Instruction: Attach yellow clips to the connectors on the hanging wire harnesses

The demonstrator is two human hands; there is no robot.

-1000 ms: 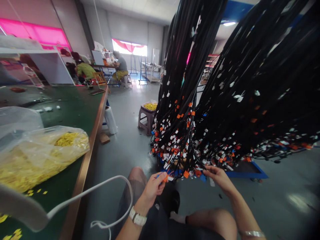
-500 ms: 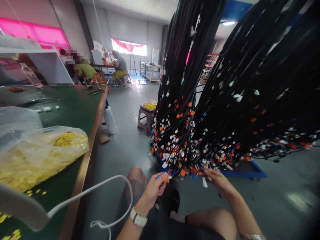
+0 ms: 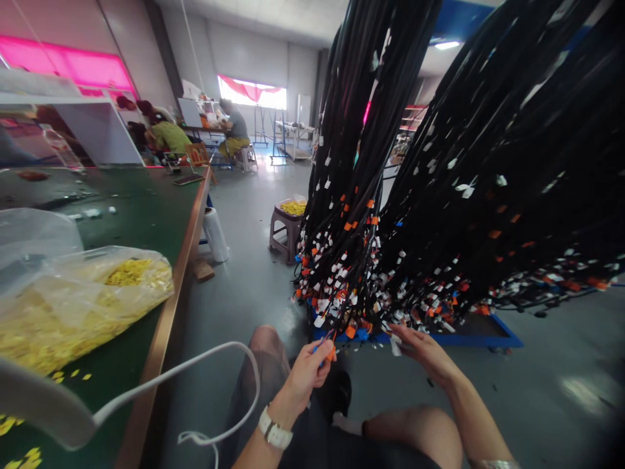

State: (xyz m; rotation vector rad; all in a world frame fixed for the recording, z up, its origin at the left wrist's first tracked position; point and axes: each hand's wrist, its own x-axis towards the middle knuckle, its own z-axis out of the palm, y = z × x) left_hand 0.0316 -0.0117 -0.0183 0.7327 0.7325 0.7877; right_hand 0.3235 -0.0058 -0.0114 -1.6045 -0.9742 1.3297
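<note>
My left hand [image 3: 308,368] is closed around an orange connector [image 3: 331,352], with a bit of blue also showing between its fingers. Thin wires run from that connector up into a hanging bundle of black cables [image 3: 361,124]. My right hand [image 3: 420,350] has its fingers stretched out at the lower cable ends, beside a white tag [image 3: 395,345]. Whether its fingertips touch a wire is unclear. Between the hands dangle another orange connector [image 3: 350,331] and a blue connector [image 3: 362,334]. Many white and orange ends crowd above them.
A green-topped table [image 3: 161,225] stands at left, bearing a clear bag of yellow pieces [image 3: 88,306]. A white cord [image 3: 180,369] loops near my left arm. Under the cables is a blue frame [image 3: 505,337]. A stool [image 3: 284,228] holds more yellow pieces. People sit farther back.
My left hand has moved slightly right and down with the orange connector. The loose connectors between the hands have swung left. My right hand's fingers look straighter.
</note>
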